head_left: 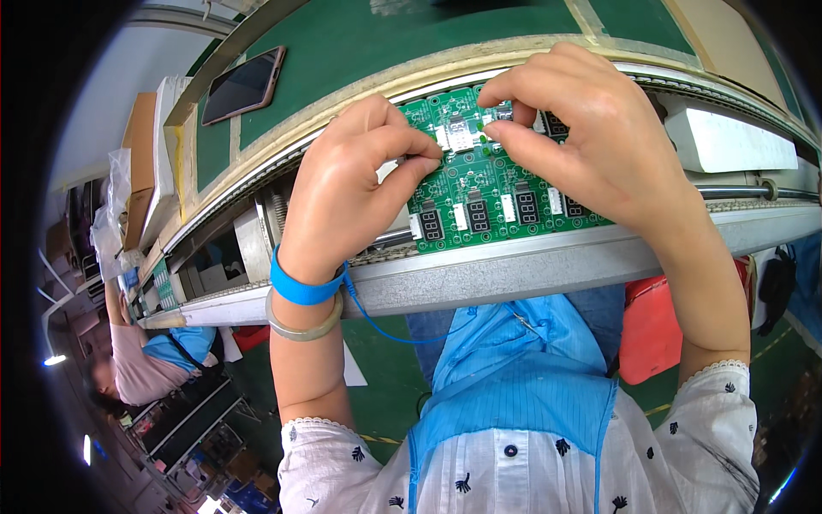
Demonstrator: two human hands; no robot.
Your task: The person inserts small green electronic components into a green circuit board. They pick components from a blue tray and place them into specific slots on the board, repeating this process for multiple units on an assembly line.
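Note:
A green circuit board panel (pixel 499 176) with several dark digit displays and white connectors lies across the rails before me. My left hand (pixel 355 167) is over its left edge. Thumb and forefinger meet in a pinch there, and what is between them is too small to make out. My right hand (pixel 591 128) hovers over the panel's upper right part, thumb and forefinger apart with board showing between the tips. Close by its thumb are small green parts (pixel 485 146) on the board. The palms hide some of the panel. A blue wrist strap (pixel 306 285) circles my left wrist.
A metal rail (pixel 531 267) runs along the near side, and a chain track passes behind the panel. A phone (pixel 243 86) lies on the green surface at the back left. Right of the panel is a white block (pixel 728 141). Another person (pixel 158 364) sits at far left.

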